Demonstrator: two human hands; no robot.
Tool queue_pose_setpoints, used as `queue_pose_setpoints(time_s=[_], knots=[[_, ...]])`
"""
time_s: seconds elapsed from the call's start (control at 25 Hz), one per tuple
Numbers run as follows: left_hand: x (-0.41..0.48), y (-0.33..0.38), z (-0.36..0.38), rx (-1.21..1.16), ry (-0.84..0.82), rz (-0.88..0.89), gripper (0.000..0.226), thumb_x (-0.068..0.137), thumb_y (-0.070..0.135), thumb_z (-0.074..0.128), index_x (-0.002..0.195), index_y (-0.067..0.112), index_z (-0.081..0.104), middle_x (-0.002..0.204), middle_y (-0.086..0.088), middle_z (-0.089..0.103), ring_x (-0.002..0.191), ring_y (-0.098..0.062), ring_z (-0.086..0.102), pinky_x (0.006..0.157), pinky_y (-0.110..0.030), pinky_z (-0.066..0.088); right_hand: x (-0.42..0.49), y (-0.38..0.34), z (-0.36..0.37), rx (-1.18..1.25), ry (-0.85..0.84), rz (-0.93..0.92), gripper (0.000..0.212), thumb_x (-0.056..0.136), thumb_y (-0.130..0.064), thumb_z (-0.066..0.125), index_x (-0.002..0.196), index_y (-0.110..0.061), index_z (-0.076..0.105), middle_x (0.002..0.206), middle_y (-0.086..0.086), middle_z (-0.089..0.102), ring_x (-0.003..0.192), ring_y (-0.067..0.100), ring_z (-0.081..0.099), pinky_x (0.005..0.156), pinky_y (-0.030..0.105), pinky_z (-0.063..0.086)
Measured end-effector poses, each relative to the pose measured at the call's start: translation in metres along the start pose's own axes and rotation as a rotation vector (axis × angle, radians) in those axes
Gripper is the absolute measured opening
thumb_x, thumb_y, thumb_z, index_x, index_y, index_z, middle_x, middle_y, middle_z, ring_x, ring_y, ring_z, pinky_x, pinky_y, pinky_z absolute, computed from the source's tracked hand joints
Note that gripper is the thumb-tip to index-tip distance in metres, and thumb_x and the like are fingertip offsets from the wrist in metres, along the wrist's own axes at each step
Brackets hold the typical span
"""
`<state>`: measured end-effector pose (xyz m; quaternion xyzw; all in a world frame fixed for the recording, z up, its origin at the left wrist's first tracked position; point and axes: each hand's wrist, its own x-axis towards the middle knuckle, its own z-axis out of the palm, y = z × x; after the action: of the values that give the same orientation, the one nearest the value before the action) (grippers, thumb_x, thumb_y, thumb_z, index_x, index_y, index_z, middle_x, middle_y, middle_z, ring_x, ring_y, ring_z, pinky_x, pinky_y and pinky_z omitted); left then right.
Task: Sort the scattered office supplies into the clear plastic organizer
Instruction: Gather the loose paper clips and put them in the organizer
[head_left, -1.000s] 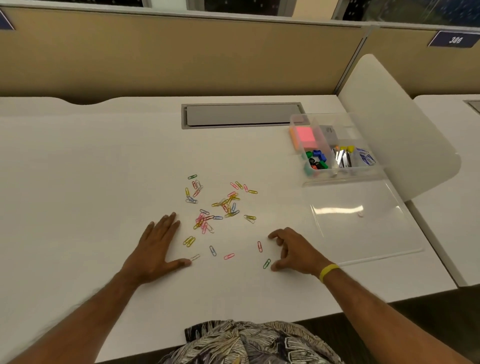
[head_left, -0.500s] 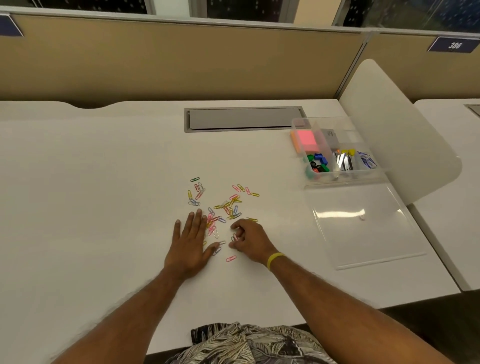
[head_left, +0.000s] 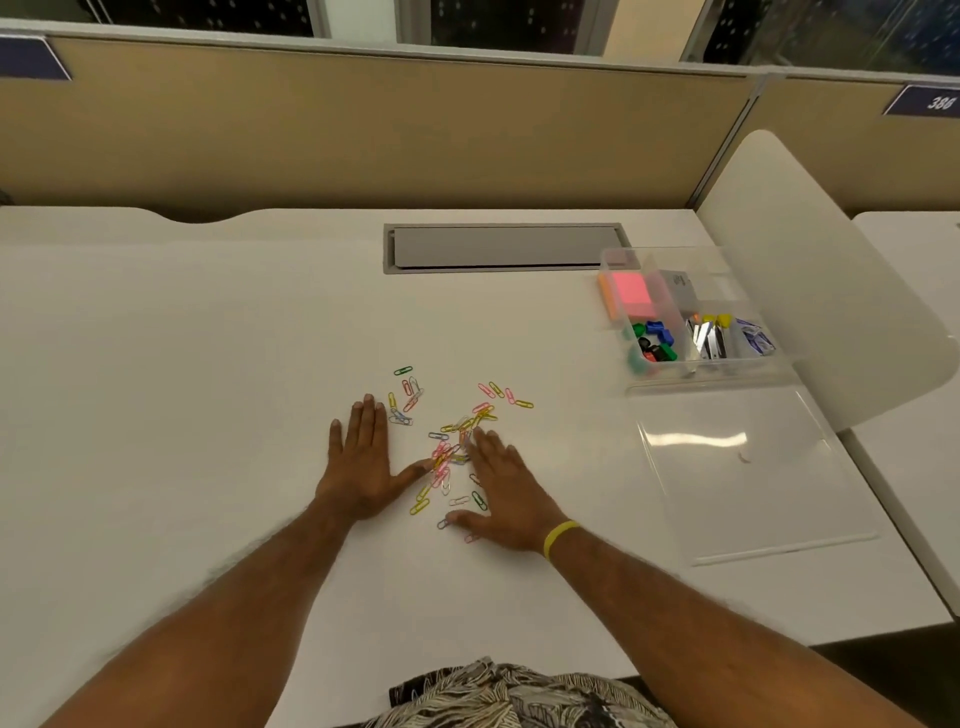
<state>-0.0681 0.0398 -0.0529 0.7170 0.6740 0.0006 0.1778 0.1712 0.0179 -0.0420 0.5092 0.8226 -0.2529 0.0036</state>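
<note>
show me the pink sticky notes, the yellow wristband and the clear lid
pink sticky notes (head_left: 631, 293): head view, middle of the top sheet
yellow wristband (head_left: 561, 535): head view, middle of the band
clear lid (head_left: 753, 493): head view, bare flat centre

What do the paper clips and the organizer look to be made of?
Paper clips: probably thin wire with a coloured coating, going by slim bright loops. Organizer: clear glossy plastic; contents show through its walls.

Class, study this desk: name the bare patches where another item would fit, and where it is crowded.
Bare: the desk left of the left hand, and the strip between the paper clips and the grey hatch. Crowded: paper clips between left hand and right hand; the organizer and its lid fill the right side.
</note>
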Motion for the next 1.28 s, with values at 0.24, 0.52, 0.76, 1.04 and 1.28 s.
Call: queue_pose_setpoints(time_s=[0.24,0.52,0.76,1.04,1.28], knots=[[0.039,-0.002,-0.011,-0.011,-0.027,0.044,0.124,0.065,0.096,0.016,0.151,0.012,-0.016,0.159,-0.007,-0.023,0.146,-0.02,-0.023,0.118,-0.05,-0.011,0.021,0.028,-0.035,0.111,0.201,0.063,0.081,0.09,-0.057,0.053,0.153,-0.018,0.02,0.162,0.001,0.01,0.15,0.015,0.004,0.123,0.034,0.006],[0.074,-0.001,-0.024,0.063,-0.062,0.163,0.123,0.064,0.096,0.018,0.151,0.016,-0.016,0.158,-0.004,-0.026,0.145,-0.023,-0.025,0.118,-0.049,-0.012,0.064,0.046,-0.051,0.007,0.026,0.166,0.102,0.08,-0.075,0.047,0.155,-0.022,0.002,0.162,0.002,-0.012,0.149,0.021,-0.013,0.122,0.041,-0.003],[0.054,-0.004,-0.022,0.15,-0.077,0.463,0.116,0.072,0.092,0.021,0.152,0.016,-0.013,0.159,-0.001,-0.024,0.145,-0.016,-0.024,0.12,-0.042,-0.01,0.063,0.035,-0.037,-0.118,-0.033,-0.099,0.105,0.079,-0.077,0.046,0.155,-0.02,0.002,0.162,-0.001,-0.014,0.148,0.015,-0.018,0.123,0.039,-0.002],[0.009,0.014,-0.004,0.22,-0.083,0.602,0.126,0.068,0.095,0.024,0.152,0.008,-0.011,0.16,-0.007,-0.019,0.146,-0.016,-0.024,0.121,-0.04,-0.008,0.036,0.021,-0.027,-0.161,-0.082,-0.28,0.114,0.075,-0.081,0.048,0.155,-0.015,0.001,0.163,-0.001,-0.01,0.148,0.01,-0.017,0.122,0.033,-0.005],[-0.017,0.014,-0.003,0.137,-0.109,0.619,0.128,0.067,0.094,0.036,0.151,0.011,-0.014,0.159,-0.004,-0.022,0.146,-0.013,-0.023,0.12,-0.036,-0.009,0.011,0.016,-0.03,-0.056,-0.117,-0.262,0.128,0.062,-0.078,0.067,0.155,-0.017,0.003,0.163,-0.002,-0.005,0.148,0.007,-0.012,0.121,0.027,-0.003]])
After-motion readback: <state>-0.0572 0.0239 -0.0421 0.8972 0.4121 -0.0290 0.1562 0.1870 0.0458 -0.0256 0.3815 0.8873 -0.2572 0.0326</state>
